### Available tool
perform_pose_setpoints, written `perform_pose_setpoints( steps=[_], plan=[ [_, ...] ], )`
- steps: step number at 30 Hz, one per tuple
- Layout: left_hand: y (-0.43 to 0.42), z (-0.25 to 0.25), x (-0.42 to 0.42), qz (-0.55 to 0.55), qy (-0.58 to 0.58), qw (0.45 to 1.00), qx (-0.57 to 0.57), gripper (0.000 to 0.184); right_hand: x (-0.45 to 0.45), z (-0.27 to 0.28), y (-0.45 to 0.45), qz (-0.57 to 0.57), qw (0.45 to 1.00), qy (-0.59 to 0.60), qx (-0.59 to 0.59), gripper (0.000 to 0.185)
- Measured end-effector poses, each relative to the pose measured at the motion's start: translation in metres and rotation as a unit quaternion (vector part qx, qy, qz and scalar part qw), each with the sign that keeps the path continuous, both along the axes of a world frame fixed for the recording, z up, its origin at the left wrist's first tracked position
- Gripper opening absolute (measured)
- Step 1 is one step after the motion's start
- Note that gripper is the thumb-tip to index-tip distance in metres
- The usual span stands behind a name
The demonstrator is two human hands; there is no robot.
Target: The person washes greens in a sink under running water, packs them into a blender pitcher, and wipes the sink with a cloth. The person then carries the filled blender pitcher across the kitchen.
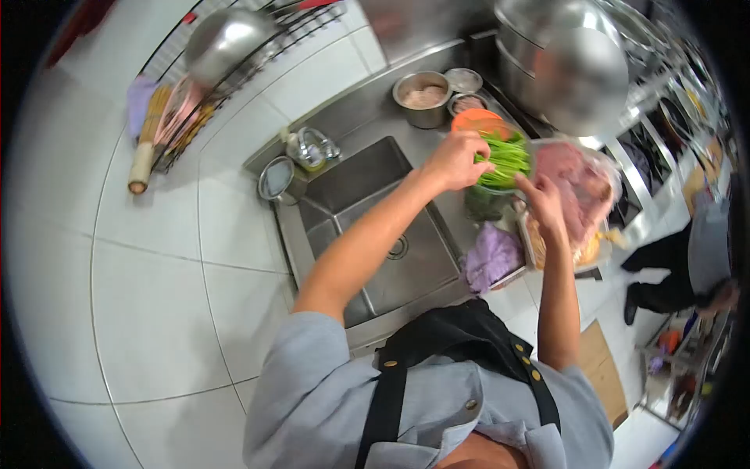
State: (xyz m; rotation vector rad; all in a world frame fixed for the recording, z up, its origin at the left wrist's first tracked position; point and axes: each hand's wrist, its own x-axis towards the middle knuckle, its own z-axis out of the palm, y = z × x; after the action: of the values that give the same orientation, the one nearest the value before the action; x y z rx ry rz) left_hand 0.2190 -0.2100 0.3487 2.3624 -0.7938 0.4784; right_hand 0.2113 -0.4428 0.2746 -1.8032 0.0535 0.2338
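Observation:
A bunch of long thin green stalks (pixel 506 160) sits in a round clear container, in front of me and right of the sink. My left hand (pixel 459 162) is closed at the left side of the stalks, its fingertips pinching some of them. On the right side, my right hand (pixel 544 201) grips the container's rim with bent fingers. An orange lid or bowl (pixel 478 121) lies just behind the greens. Below them shows a dark green container (pixel 488 205), partly hidden. A large piece of raw pink meat (pixel 574 187) in clear plastic lies beside my right hand.
A steel sink (pixel 367 258) lies left of the greens. A purple cloth (pixel 492 256) is on the counter's front edge. Behind stand a steel pot of pale food (pixel 423 99) and large steel pots (pixel 547 55). Another person (pixel 687 250) stands at far right near the stove (pixel 641 160).

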Motion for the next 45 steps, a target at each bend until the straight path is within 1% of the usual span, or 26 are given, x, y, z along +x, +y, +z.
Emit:
perform_pose_setpoints(
  steps=[1, 3, 6, 7, 8, 9, 11, 15, 17, 19, 21, 22, 23, 25, 26, 28, 31, 33, 34, 35, 36, 38, 42, 43, 44, 45],
  plan=[
    [0.010, 0.004, -0.007, 0.033, -0.054, 0.988, -0.141, 0.021, -0.004, -0.003, -0.001, -0.030, 1.000, 0.008, 0.005, 0.050],
    [0.073, -0.015, -0.014, 0.206, -0.054, 0.966, -0.147, 0.025, -0.018, 0.021, 0.007, 0.002, 0.994, 0.062, 0.090, 0.049],
    [0.194, -0.093, 0.001, 0.340, 0.083, 0.935, 0.059, 0.021, -0.014, 0.016, 0.012, 0.047, 0.987, 0.120, 0.092, 0.054],
    [0.234, -0.128, 0.002, 0.343, -0.057, 0.914, 0.208, 0.041, -0.014, 0.019, 0.013, 0.058, 0.983, 0.166, 0.055, 0.056],
    [0.252, -0.120, -0.004, 0.337, 0.030, 0.905, 0.258, 0.052, -0.015, 0.020, 0.015, 0.057, 0.979, 0.192, 0.026, 0.056],
    [0.301, -0.176, 0.011, 0.379, 0.090, 0.878, 0.278, 0.057, -0.016, 0.021, 0.016, 0.039, 0.982, 0.185, 0.023, 0.056],
    [0.330, -0.179, 0.018, 0.397, 0.474, 0.748, 0.241, 0.055, -0.019, 0.020, 0.017, 0.081, 0.972, 0.217, 0.024, 0.055],
    [0.324, -0.164, 0.005, 0.378, 0.373, 0.809, 0.251, 0.048, -0.047, 0.029, 0.051, -0.021, 0.970, 0.193, 0.148, 0.055],
    [0.339, -0.215, 0.014, 0.374, 0.020, 0.870, 0.321, 0.038, -0.055, 0.023, 0.060, -0.039, 0.966, 0.201, 0.155, 0.054],
    [0.332, -0.195, 0.026, 0.383, 0.111, 0.847, 0.351, 0.038, -0.060, 0.012, 0.068, -0.056, 0.975, 0.158, 0.147, 0.052],
    [0.300, -0.140, 0.034, 0.357, 0.383, 0.794, 0.310, 0.042, -0.066, 0.002, 0.082, -0.091, 0.974, 0.144, 0.150, 0.048],
    [0.298, -0.136, 0.021, 0.368, 0.236, 0.813, 0.385, 0.041, -0.072, -0.005, 0.087, -0.102, 0.974, 0.124, 0.159, 0.046],
    [0.314, -0.156, 0.023, 0.367, 0.295, 0.810, 0.351, 0.039, -0.079, -0.010, 0.090, -0.113, 0.974, 0.104, 0.164, 0.045],
    [0.344, -0.211, 0.023, 0.417, 0.121, 0.814, 0.386, 0.036, -0.092, -0.016, 0.099, -0.151, 0.967, 0.092, 0.182, 0.032],
    [0.342, -0.204, 0.028, 0.413, 0.117, 0.815, 0.390, 0.036, -0.099, -0.018, 0.101, -0.137, 0.970, 0.080, 0.182, 0.031],
    [0.336, -0.176, 0.035, 0.393, 0.287, 0.809, 0.331, 0.034, -0.115, -0.008, 0.117, -0.130, 0.972, 0.084, 0.177, 0.031],
    [0.316, -0.152, 0.029, 0.386, 0.296, 0.836, 0.256, 0.034, -0.127, -0.005, 0.135, -0.109, 0.977, 0.118, 0.142, 0.035],
    [0.337, -0.166, 0.037, 0.314, 0.311, 0.839, 0.317, 0.022, -0.132, -0.010, 0.149, -0.075, 0.976, 0.148, 0.138, 0.037],
    [0.345, -0.167, 0.033, 0.331, 0.469, 0.817, 0.047, 0.018, -0.133, -0.011, 0.156, -0.037, 0.982, 0.144, 0.117, 0.035],
    [0.355, -0.170, 0.025, 0.320, 0.577, 0.715, -0.232, 0.015, -0.133, -0.013, 0.164, 0.004, 0.985, 0.140, 0.096, 0.033],
    [0.364, -0.159, 0.019, 0.221, 0.603, 0.745, -0.180, 0.016, -0.131, -0.013, 0.176, 0.017, 0.984, 0.146, 0.099, 0.033],
    [0.368, -0.144, 0.008, 0.192, 0.589, 0.750, -0.230, 0.018, -0.123, -0.014, 0.203, 0.066, 0.988, 0.136, -0.016, 0.046],
    [0.361, -0.144, -0.007, 0.172, 0.550, 0.698, -0.426, 0.027, -0.093, -0.069, 0.267, 0.069, 0.982, 0.176, -0.005, 0.050],
    [0.371, -0.163, -0.014, 0.086, 0.513, 0.724, -0.453, 0.030, -0.085, -0.104, 0.289, 0.037, 0.978, 0.200, 0.042, 0.045],
    [0.365, -0.164, -0.017, 0.149, 0.543, 0.690, -0.455, 0.031, -0.078, -0.124, 0.306, 0.004, 0.971, 0.222, 0.088, 0.041],
    [0.354, -0.166, -0.015, 0.209, 0.570, 0.652, -0.454, 0.032, -0.074, -0.127, 0.315, 0.029, 0.971, 0.235, 0.021, 0.045]
  ],
)
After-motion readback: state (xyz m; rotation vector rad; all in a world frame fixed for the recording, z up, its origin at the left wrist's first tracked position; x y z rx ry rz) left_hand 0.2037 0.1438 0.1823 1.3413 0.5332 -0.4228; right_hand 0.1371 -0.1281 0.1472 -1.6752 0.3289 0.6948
